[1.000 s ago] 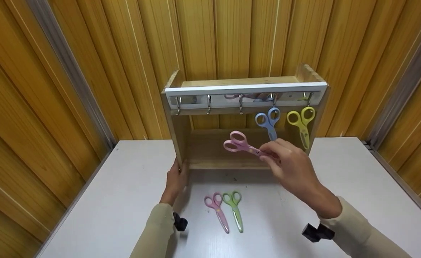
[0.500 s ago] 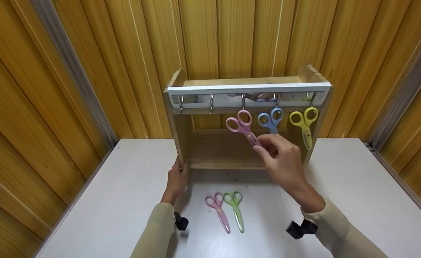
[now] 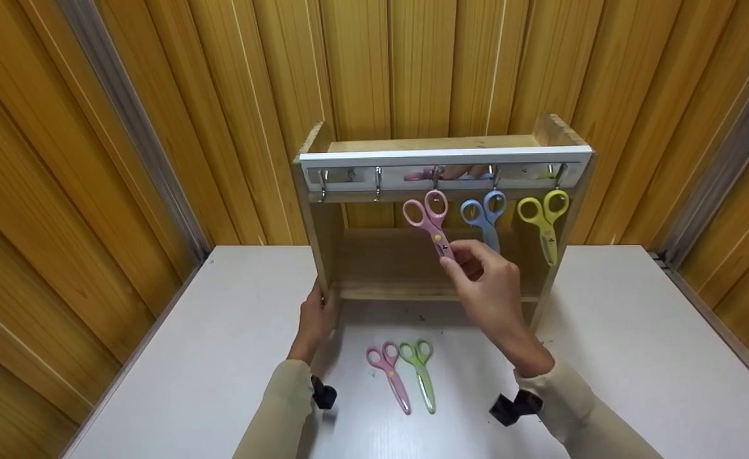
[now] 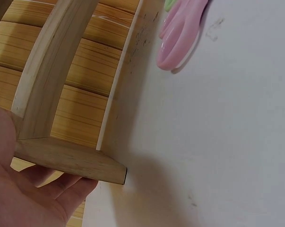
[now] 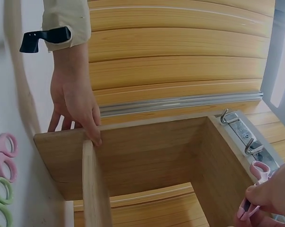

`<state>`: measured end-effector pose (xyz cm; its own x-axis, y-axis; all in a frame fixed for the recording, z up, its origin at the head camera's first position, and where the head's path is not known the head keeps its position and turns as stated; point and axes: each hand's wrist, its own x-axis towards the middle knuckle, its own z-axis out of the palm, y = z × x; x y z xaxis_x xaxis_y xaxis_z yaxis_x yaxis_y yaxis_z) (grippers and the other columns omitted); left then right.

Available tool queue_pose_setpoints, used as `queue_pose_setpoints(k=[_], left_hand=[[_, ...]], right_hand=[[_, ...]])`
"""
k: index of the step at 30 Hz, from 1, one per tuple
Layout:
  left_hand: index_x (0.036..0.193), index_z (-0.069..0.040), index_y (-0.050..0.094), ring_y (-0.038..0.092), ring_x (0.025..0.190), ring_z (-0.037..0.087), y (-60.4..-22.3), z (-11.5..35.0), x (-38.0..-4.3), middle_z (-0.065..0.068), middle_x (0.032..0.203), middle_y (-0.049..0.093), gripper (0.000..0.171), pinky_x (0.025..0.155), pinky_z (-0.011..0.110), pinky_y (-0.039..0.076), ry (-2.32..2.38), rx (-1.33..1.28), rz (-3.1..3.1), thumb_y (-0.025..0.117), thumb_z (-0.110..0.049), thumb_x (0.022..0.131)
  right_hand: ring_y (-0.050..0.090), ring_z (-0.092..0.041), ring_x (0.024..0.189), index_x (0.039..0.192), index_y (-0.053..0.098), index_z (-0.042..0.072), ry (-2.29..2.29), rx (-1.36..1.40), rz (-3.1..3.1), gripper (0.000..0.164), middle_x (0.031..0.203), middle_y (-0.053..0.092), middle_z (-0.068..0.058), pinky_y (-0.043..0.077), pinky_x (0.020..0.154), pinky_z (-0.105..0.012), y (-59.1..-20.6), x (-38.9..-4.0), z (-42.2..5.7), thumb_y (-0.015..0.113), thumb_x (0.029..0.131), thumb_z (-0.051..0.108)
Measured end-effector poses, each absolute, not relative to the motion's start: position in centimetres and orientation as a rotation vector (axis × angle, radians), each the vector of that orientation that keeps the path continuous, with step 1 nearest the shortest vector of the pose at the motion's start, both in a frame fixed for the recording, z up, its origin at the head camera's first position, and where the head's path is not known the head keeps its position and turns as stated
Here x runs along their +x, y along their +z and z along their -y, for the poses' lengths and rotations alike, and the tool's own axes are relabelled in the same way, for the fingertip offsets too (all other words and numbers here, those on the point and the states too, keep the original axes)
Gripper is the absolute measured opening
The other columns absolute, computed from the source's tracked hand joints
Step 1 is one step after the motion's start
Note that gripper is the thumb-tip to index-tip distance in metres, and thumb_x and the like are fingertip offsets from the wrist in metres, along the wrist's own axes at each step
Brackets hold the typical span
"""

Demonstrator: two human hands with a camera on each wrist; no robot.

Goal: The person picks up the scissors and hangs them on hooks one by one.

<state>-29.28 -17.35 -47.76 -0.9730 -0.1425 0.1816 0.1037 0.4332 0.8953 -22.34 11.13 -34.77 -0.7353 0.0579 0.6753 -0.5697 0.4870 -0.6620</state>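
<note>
My right hand (image 3: 492,290) pinches the pink scissors (image 3: 436,226) by the blades, thumb against fingers, at the middle of five bent metal hooks (image 3: 378,183) on a rack (image 3: 387,264) of pale, grained wood. The hooks sit on a shiny, mirror-like plate below a white edge. The scissors have smooth, rounded loops, a yellow dot at the pivot and a small dark mark on the blade. Loops up and blades down, their long axis tilts steeply from upper left to lower right; whether the hook passes through the right-hand loop, I cannot tell. My left hand (image 3: 313,315) grips the flat side panel low down. Beside the pink scissors hang a blue pair (image 3: 486,224) and a yellow pair (image 3: 544,224), while a second pink pair (image 3: 392,375) and a green pair (image 3: 421,373) lie on the smooth white counter (image 3: 240,319) before a ribbed, wood-grained wall (image 3: 253,95)
</note>
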Motion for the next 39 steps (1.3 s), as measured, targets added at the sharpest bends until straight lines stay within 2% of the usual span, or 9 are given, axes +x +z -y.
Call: queue_pose_setpoints(k=[5, 15, 24, 35, 39], left_hand=[[0.162, -0.013, 0.032, 0.055, 0.133, 0.035, -47.8, 17.2, -29.3, 0.021, 0.153, 0.049, 0.055, 0.103, 0.052, 0.049, -1.500, 0.031, 2.457, 0.044, -0.034, 0.112], [0.161, -0.013, 0.034, 0.056, 0.132, 0.035, -47.9, 17.3, -29.4, 0.021, 0.152, 0.050, 0.054, 0.103, 0.052, 0.049, -1.495, 0.042, 2.450, 0.044, -0.034, 0.112], [0.163, -0.016, 0.031, 0.055, 0.134, 0.034, -47.9, 17.3, -29.4, 0.019, 0.155, 0.048, 0.056, 0.105, 0.051, 0.048, -1.527, 0.058, 2.466, 0.043, -0.037, 0.112], [0.162, -0.010, 0.029, 0.056, 0.132, 0.039, -47.8, 17.3, -29.4, 0.023, 0.154, 0.047, 0.057, 0.103, 0.055, 0.049, -1.493, 0.038, 2.468, 0.043, -0.032, 0.112], [0.163, -0.012, 0.029, 0.054, 0.135, 0.038, -47.8, 17.2, -29.4, 0.021, 0.156, 0.046, 0.057, 0.106, 0.054, 0.047, -1.507, 0.056, 2.467, 0.044, -0.033, 0.112]], right_hand=[[0.060, -0.013, 0.070, 0.105, 0.075, 0.006, 1.260, 0.410, 2.078, 0.014, 0.083, 0.070, -0.001, 0.048, 0.063, -0.018, -35.3, -22.7, -11.0, 0.079, 0.092, 0.009], [0.060, -0.013, 0.071, 0.106, 0.074, 0.005, 1.260, 0.400, 2.089, 0.015, 0.085, 0.069, -0.001, 0.048, 0.063, -0.019, -36.0, -23.2, -10.9, 0.079, 0.092, 0.010], [0.060, -0.014, 0.073, 0.108, 0.073, 0.003, 1.246, 0.396, 2.116, 0.017, 0.087, 0.069, -0.004, 0.050, 0.064, -0.020, -36.5, -23.5, -10.9, 0.078, 0.093, 0.009], [0.063, -0.014, 0.071, 0.106, 0.074, 0.005, 1.237, 0.395, 2.112, 0.012, 0.088, 0.071, -0.003, 0.049, 0.064, -0.023, -37.2, -25.0, -10.4, 0.076, 0.094, 0.009], [0.063, -0.016, 0.073, 0.107, 0.073, 0.005, 1.244, 0.393, 2.121, 0.012, 0.090, 0.071, -0.005, 0.050, 0.066, -0.025, -37.4, -25.5, -10.4, 0.074, 0.096, 0.009]])
